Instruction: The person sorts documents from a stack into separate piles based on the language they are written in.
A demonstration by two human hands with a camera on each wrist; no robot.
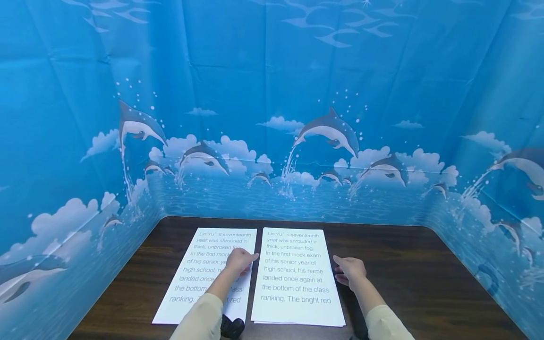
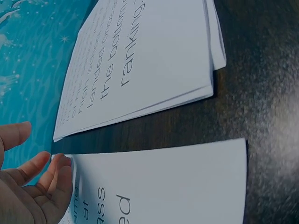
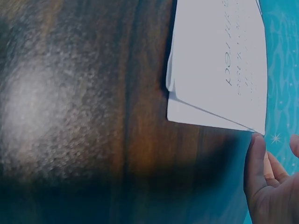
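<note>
On the dark table (image 1: 425, 278), two lots of printed paper lie side by side before you, with a narrow strip of bare wood between them; your left hand (image 1: 239, 262) is at the inner edge of the left sheet (image 1: 206, 267), fingers loosely bent and moderately spread; from the left wrist you can see one digit standing well away from the others, while the nearer fingertips lie at the border of that paper; whether they press on it you cannot tell, but they grip nothing.

Your right hand (image 1: 352, 270) is just beyond the outer edge of the right stack (image 1: 295, 278), its fingers pointing inward, relaxed, with a gap between them; the right wrist view puts one fingertip right at a far corner of the stack, touching or nearly so, you cannot say which; nothing is held there either.

The right stack has several pages, slightly out of line, so that lower leaves peep out along the edges; both papers carry large black print that begins alike, facing you; your left forearm, in its cream sleeve (image 1: 199, 317), crosses the left sheet and hides part of the lower lines; a small black object (image 1: 232, 327) sits by that wrist, over the sheet's near end; behind the table rises a blue backdrop (image 1: 263, 94) printed with leaping dolphins, clouds and water.
</note>
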